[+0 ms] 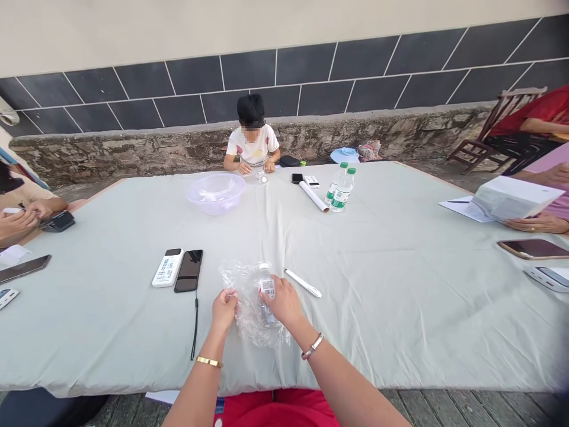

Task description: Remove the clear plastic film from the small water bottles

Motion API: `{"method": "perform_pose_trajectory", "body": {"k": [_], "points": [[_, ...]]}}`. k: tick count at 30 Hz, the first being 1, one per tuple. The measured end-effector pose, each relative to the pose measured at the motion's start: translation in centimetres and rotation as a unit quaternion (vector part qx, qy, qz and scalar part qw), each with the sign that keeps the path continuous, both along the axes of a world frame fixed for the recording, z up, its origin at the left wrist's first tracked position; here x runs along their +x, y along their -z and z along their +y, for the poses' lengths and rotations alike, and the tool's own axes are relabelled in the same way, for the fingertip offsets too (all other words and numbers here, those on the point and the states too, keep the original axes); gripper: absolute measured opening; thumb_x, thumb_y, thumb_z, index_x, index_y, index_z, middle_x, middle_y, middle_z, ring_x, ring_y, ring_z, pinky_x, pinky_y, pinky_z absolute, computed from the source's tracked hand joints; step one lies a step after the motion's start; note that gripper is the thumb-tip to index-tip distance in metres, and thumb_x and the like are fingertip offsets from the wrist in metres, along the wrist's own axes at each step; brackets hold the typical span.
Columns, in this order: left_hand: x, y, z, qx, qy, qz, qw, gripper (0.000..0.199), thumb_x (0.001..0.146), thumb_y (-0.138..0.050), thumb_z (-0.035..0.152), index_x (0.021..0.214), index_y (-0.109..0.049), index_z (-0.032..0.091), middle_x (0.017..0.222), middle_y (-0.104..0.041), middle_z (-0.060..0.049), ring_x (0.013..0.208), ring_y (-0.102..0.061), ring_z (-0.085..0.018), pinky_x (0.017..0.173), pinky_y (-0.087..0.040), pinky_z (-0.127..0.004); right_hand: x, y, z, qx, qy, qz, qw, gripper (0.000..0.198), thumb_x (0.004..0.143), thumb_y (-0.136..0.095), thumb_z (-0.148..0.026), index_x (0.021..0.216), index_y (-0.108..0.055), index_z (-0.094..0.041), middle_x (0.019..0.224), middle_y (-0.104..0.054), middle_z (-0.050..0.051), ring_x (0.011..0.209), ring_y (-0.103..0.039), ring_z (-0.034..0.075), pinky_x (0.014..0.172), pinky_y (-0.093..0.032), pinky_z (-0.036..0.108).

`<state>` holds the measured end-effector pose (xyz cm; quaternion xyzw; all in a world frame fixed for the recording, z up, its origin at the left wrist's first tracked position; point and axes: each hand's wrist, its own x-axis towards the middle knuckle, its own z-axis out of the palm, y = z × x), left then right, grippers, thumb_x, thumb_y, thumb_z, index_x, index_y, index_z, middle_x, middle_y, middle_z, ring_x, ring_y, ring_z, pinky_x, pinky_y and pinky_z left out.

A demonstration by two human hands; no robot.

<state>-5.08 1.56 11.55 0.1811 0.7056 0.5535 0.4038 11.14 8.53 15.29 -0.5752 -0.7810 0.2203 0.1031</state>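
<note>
Head view: right hand (284, 302) down on a small bottle (267, 295), fingers wrapped around it, bottle lying on a clear bag (249, 308) near the front edge of the cloth-covered surface (400, 284); left hand (224, 308) just beside, fingers pinched together on the bag's edge. Close by, a white pen (303, 283) to the right, a black phone (189, 270) and a white device (168, 267) side by side to the left; farther back, a bowl (216, 193), two bottles (341, 188) and a seated person (252, 142) at the far edge.
</note>
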Motion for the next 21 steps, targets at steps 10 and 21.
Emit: {"method": "perform_pose_trajectory", "body": {"k": [10, 21], "points": [[-6.5, -2.1, -2.4, 0.032, -0.148, 0.114, 0.982, 0.049, 0.076, -0.065, 0.025, 0.122, -0.05, 0.023, 0.114, -0.062, -0.01, 0.1, -0.063, -0.022, 0.082, -0.052, -0.036, -1.2, -1.1, 0.0, -0.111, -0.017, -0.052, 0.992, 0.081, 0.077, -0.059, -0.04, 0.148, -0.03, -0.013, 0.123, -0.062, 0.022, 0.109, -0.061, 0.035, 0.081, -0.045, 0.04], [-5.1, -2.4, -1.4, -0.262, 0.382, 0.511, 0.724, 0.045, 0.075, -0.063, 0.021, 0.12, -0.058, 0.023, 0.116, -0.065, -0.012, 0.117, -0.055, -0.029, 0.108, -0.023, -0.055, 3.5, -1.2, 1.8, -0.347, -0.003, 0.348, 0.871, 0.082, 0.069, -0.07, -0.029, 0.142, -0.034, -0.024, 0.112, -0.066, 0.006, 0.096, -0.066, 0.022, 0.077, -0.051, 0.032]]}}
